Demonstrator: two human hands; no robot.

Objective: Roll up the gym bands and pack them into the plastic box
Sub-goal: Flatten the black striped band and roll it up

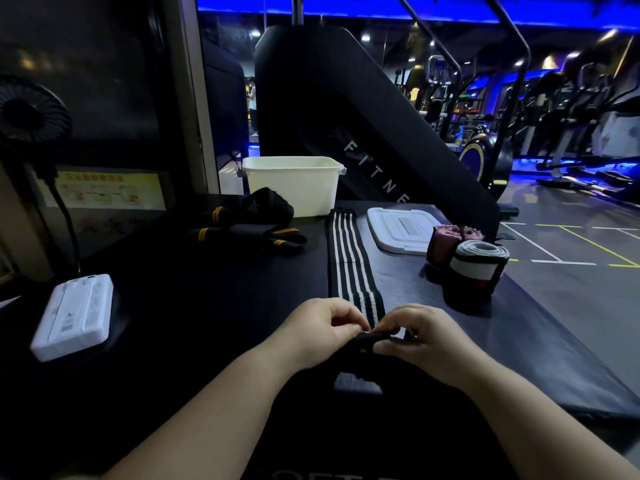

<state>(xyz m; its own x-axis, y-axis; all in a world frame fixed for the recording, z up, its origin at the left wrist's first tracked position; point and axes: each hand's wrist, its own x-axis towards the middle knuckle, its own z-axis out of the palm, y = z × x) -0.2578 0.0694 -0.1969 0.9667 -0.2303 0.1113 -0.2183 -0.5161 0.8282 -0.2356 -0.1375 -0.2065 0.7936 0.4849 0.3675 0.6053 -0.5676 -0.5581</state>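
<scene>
the striped band [349,258] lies flat and stretched out along the table [207,306], running from near the box [292,183] back toward the person. its near end is gathered into a small dark fold between both hands. the left hand [322,332] and the right hand [419,336] each have fingers curled in and pinch that end, so the roll looks only just begun. just right of the band stand two finished rolls, a grey one [479,263] in front and a pink one [446,242] touching it behind, both close to the table's right edge. left of the band, a loose heap of black bands [249,225] with yellow marks waits unrolled, right in front of the box. the box is open and looks empty from here, though its floor is hidden. its lid [401,228] lies flat between the band and the rolls. the main risk is a slack or crooked first turn: if one hand leads, the stripes will wander and the roll will cone out sideways, and a loose core would likely spring open once let go. a wide right elbow could also nudge the finished rolls off the edge. a white pack [74,315] lies well apart at the left.
</scene>
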